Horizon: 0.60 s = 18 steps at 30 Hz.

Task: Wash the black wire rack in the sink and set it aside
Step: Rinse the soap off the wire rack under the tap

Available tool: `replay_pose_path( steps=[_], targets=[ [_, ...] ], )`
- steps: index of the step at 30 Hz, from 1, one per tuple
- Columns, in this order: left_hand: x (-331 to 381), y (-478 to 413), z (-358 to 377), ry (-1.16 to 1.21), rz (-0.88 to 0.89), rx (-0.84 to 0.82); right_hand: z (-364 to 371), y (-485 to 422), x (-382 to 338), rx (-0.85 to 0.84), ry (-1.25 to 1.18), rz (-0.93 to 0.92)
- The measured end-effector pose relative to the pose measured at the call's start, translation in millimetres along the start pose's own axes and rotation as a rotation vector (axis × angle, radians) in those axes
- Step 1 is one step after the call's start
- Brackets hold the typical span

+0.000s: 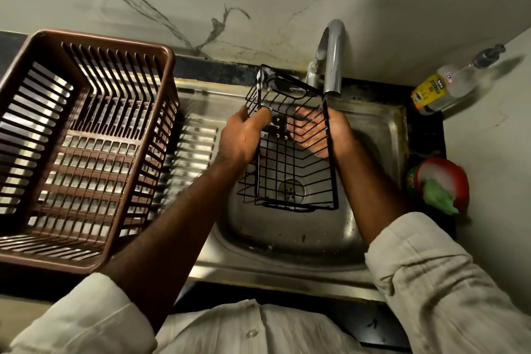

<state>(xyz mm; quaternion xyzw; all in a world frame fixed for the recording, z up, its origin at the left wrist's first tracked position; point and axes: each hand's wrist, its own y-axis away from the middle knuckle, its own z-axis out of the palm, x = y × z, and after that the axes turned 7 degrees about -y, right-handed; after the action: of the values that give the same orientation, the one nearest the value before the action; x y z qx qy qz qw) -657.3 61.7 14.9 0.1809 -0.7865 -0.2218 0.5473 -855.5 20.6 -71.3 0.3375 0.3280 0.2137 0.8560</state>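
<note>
The black wire rack [283, 172] hangs above the steel sink [287, 236], its top end just under the curved metal tap [333, 60]. My left hand [244, 138] grips the rack's left side wires. My right hand [319, 132] holds the right side, its fingers showing behind the grid. A bit of white foam clings to the rack's top left corner. The sink drain shows through the rack's lower wires.
A brown slatted plastic basket [138, 169] stands on the draining board at the left. A dish soap bottle [439, 86] lies at the back right corner. A red and white dish with a green scrub pad [439, 195] sits right of the sink.
</note>
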Motion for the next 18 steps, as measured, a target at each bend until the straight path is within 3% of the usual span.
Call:
replay_pose_path(
  steps=[8,13,18],
  targets=[
    [24,10,-7,-0.334,0.145,0.145,2,22,4,-0.032,0.330,-0.229],
    [31,15,-6,-0.487,0.174,0.166,-1,31,-1,-0.048,0.526,-0.163],
    [34,25,-3,-0.615,0.243,0.154,-2,35,-5,0.089,0.657,-0.165]
  ],
)
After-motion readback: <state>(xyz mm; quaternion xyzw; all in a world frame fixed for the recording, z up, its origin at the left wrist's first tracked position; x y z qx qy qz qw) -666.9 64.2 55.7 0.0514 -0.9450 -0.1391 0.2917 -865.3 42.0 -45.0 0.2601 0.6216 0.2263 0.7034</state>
